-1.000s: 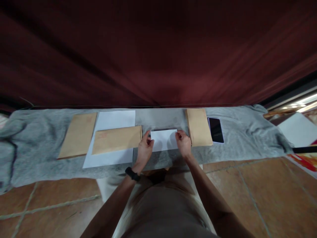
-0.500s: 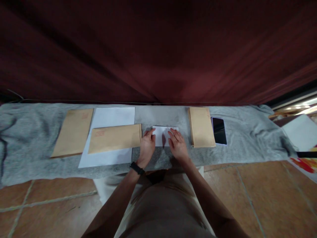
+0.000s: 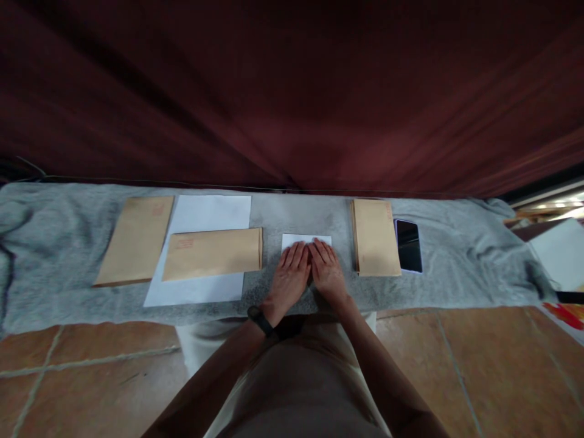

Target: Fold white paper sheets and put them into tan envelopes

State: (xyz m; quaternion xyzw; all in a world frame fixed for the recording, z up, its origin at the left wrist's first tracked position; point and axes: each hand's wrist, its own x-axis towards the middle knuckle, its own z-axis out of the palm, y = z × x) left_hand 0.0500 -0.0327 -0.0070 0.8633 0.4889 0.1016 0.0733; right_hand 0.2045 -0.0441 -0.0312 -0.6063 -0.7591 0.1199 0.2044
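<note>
A small folded white paper (image 3: 303, 238) lies on the grey cloth in front of me, its lower part hidden by my hands. My left hand (image 3: 290, 275) rests flat on its left half, fingers stretched out and pointing away from me. On the right half, my right hand (image 3: 327, 271) lies flat as well, the two hands nearly touching at the fingertips. To the left, a long brown envelope (image 3: 212, 254) with red print lies across white paper sheets (image 3: 205, 295).
Another brown envelope pile (image 3: 137, 240) lies far left. On the right are stacked brown envelopes (image 3: 376, 237) and a dark-screened phone (image 3: 409, 246). The grey cloth (image 3: 469, 255) covers a narrow surface, with a dark red curtain (image 3: 292, 121) behind it.
Both hands have moved inward from the paper's side edges and flattened onto it, covering most of it. The envelopes and sheets stay where they lay.
</note>
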